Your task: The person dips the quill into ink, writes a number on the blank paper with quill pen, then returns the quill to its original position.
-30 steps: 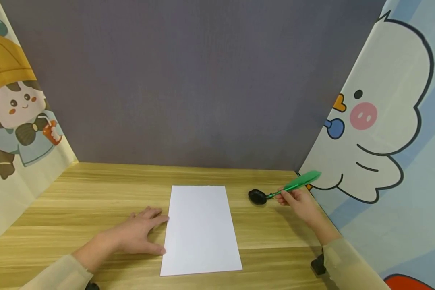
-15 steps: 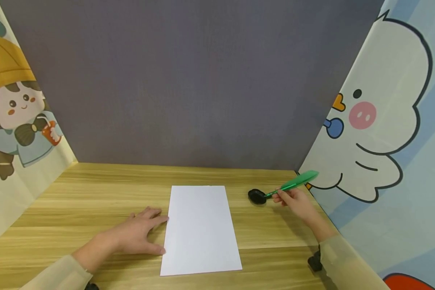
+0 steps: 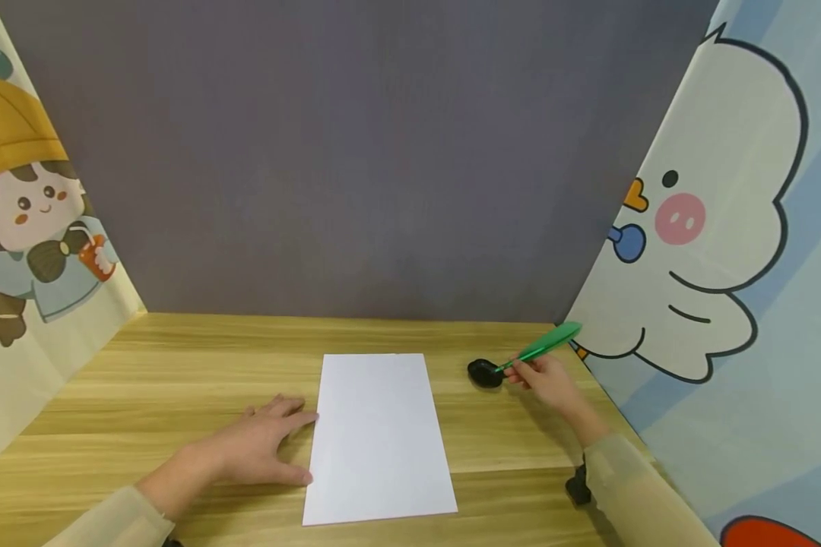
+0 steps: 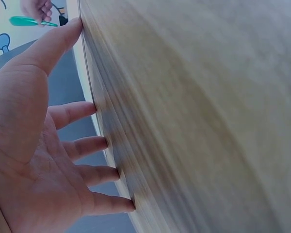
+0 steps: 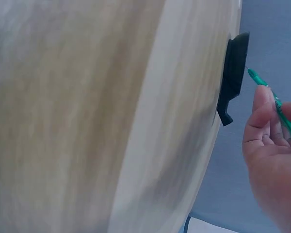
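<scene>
My right hand [image 3: 546,381] pinches a green feather pen [image 3: 550,340] between thumb and fingers, its plume slanting up to the right. The nib overlaps a small black dish [image 3: 484,373] with a short spout-like handle. In the right wrist view, the pen's tip points at the open face of the dish [image 5: 236,68], right at its rim. A white sheet of paper [image 3: 381,441] lies upright in front of me. My left hand [image 3: 256,444] rests at its left edge, fingers spread and relaxed, with thumb and index tips at the paper. The left wrist view shows those fingertips [image 4: 101,142] on the tabletop.
The wooden table [image 3: 198,365] ends at a dark grey panel [image 3: 356,167] at the back. Side walls with cartoon prints stand at left and right; the right one [image 3: 718,228] is close to my right forearm.
My right hand has moved left with the feather pen, bringing the nib from beside the dish to over it. The left hand, paper and dish stay put; the head view shifts slightly.
</scene>
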Motion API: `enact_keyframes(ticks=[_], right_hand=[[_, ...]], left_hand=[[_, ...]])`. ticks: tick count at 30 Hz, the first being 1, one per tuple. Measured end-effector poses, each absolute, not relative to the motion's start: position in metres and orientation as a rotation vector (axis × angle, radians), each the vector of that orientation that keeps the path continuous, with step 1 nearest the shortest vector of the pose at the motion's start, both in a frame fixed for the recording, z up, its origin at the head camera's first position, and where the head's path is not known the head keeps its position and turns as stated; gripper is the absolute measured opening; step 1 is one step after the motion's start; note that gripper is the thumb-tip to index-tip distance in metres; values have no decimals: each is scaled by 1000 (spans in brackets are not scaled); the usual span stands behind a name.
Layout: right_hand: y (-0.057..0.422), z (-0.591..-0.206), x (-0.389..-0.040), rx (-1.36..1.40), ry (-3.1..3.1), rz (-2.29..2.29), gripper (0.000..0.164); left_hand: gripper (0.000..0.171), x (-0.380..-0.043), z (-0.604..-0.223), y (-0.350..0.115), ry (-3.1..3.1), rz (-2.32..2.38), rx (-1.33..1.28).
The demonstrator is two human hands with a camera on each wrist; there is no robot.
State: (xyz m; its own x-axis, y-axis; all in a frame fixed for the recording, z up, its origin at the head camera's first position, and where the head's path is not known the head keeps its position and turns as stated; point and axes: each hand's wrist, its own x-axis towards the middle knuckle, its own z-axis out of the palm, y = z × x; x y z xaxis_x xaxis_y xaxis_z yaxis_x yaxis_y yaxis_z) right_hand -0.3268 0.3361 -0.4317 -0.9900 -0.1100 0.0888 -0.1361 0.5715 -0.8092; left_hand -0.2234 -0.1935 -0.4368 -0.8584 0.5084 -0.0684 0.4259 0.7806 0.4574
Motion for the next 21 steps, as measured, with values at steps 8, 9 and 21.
enact_keyframes(ticks=[8, 9, 21], right_hand=[[334, -437, -327, 175, -2798, 1432, 39], [334, -437, -327, 169, -2799, 1432, 39], [333, -436, -325, 201, -2781, 1422, 37]], left_hand=[[100, -224, -436, -194, 2767, 653, 736], [99, -224, -436, -194, 2770, 649, 743], [99, -225, -438, -194, 2769, 654, 736]])
